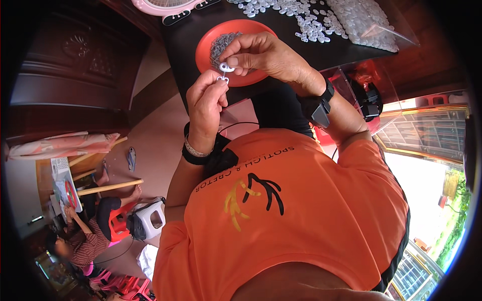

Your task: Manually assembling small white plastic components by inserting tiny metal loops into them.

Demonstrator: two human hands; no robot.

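Over the near edge of an orange-red plate, my two hands meet fingertip to fingertip. My right hand is closed, pinching a small white oval plastic piece with dark holes in it. Just below, my left hand pinches another small white piece with a looped top. A thin strip seems to run between both pieces; whether they are joined, I cannot tell. Inside the plate lies a heap of small grey metal parts, partly covered by my right hand.
Many loose white oval pieces lie on the black table, beside a clear bag full of them. A pink-framed object stands at the far left. Off to the left, another person sits by red and white stools.
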